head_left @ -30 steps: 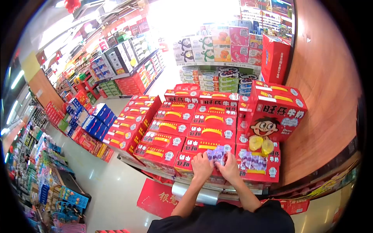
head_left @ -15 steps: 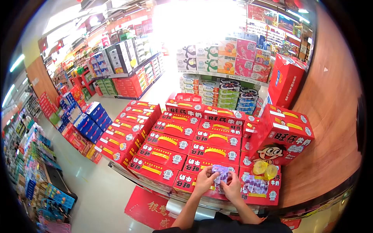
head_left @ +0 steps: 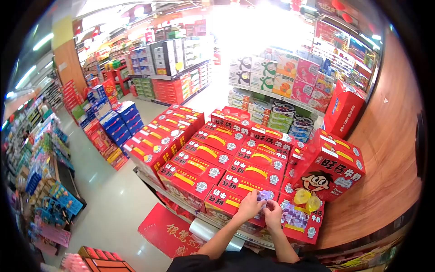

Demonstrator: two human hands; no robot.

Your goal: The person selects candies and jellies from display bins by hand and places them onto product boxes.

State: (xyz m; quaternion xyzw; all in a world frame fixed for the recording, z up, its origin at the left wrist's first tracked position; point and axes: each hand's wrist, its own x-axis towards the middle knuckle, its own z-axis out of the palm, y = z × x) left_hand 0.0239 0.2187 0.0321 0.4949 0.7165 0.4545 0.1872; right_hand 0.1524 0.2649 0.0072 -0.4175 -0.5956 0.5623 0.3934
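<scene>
Gripping crinkly purple packet: 2 bare hands.

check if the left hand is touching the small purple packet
Touching. The head view shows the fingers of the left hand against the left side of the purple packet, with no gap visible.

Pale glossy floor — stocked shelves, wood-grain panel, white glare above.

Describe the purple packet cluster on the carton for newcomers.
Find the red milk carton with the cartoon face. Two round yellow items sit just below the face. The purple packet cluster lies beside those, on a carton top, unlike the packets in the hands.
</scene>
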